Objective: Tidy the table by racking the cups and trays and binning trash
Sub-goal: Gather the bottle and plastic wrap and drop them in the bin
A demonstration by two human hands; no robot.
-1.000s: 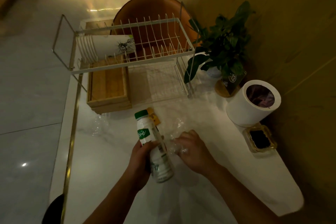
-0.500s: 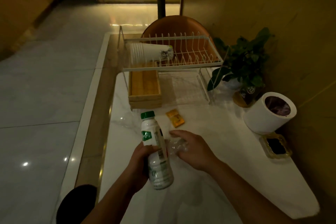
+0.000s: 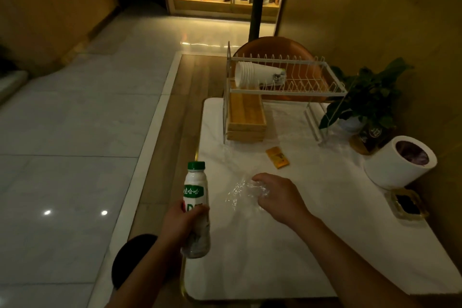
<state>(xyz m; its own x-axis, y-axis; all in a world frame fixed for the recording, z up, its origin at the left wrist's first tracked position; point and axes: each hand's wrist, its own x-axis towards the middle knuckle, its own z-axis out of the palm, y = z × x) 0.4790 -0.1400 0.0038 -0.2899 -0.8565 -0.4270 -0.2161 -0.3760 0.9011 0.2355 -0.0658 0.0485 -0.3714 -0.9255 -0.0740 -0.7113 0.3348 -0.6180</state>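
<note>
My left hand [image 3: 180, 223] grips a white plastic bottle [image 3: 195, 197] with a green cap and label, held upright at the table's left edge. My right hand [image 3: 277, 196] is closed on a crumpled clear plastic wrap [image 3: 242, 192] just above the white tabletop [image 3: 287, 257]. A small orange packet [image 3: 277, 157] lies flat further back. A stack of white paper cups [image 3: 257, 75] lies on its side on the top tier of the white wire rack [image 3: 287, 92]. Stacked wooden trays [image 3: 246, 117] sit under the rack. The white bin [image 3: 397, 161] stands at the right.
A potted plant [image 3: 367, 100] stands between the rack and the bin. A dark square ashtray [image 3: 407, 204] sits near the table's right edge. An orange chair [image 3: 272, 46] is behind the rack, and a dark stool [image 3: 132, 257] sits below the table's left edge.
My view has swung left and up, bringing the bookshelf into sight. My left hand has carried the bottle leftward away from my right hand, which still holds the clear wrap.
</note>
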